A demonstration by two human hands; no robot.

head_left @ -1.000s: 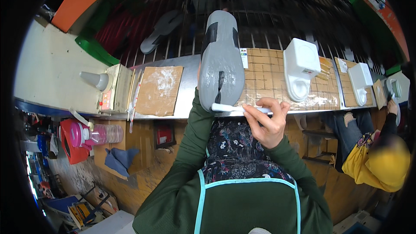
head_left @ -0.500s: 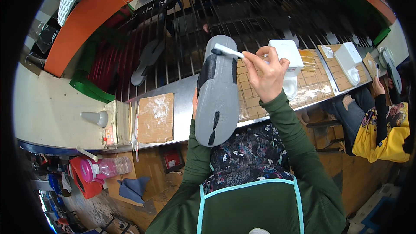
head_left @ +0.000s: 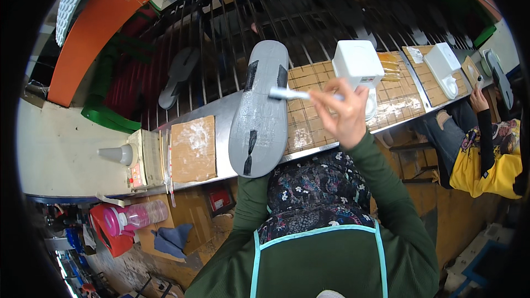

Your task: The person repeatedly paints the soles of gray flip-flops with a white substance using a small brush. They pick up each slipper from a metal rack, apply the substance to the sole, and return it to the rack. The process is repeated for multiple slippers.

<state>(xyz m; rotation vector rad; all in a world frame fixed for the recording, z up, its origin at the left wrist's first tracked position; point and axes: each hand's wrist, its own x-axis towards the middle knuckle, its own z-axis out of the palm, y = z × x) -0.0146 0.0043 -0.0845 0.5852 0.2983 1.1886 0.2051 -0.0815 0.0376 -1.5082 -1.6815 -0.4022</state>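
Note:
A grey sandal sole (head_left: 258, 116) is held up in front of me, its flat face showing. Black strap ends lie at both sides of its upper part, and another black strip runs along its lower end. My left forearm reaches up behind the sole, which rests on my left hand; that hand is hidden. In my right hand (head_left: 345, 107) a small brush with a pale handle (head_left: 298, 94) is pinched. The brush's head is at the sole's right edge, around mid-length. Beside the right hand stands a white dispenser (head_left: 358, 62) with a round cup at its base.
Dark bars of a rack (head_left: 215, 38) stretch beyond the metal ledge, with another sole (head_left: 178, 77) lying on them. Left are a stained cardboard piece (head_left: 193, 149), a grey cone (head_left: 116, 154) and a pink bottle (head_left: 135, 216). A person in yellow (head_left: 486, 160) works at right beside another dispenser (head_left: 444, 69).
The brush has moved from the sole's upper part down to its right edge near mid-length. The sole has shifted slightly left, and the left-hand fingers glimpsed beside it are now hidden.

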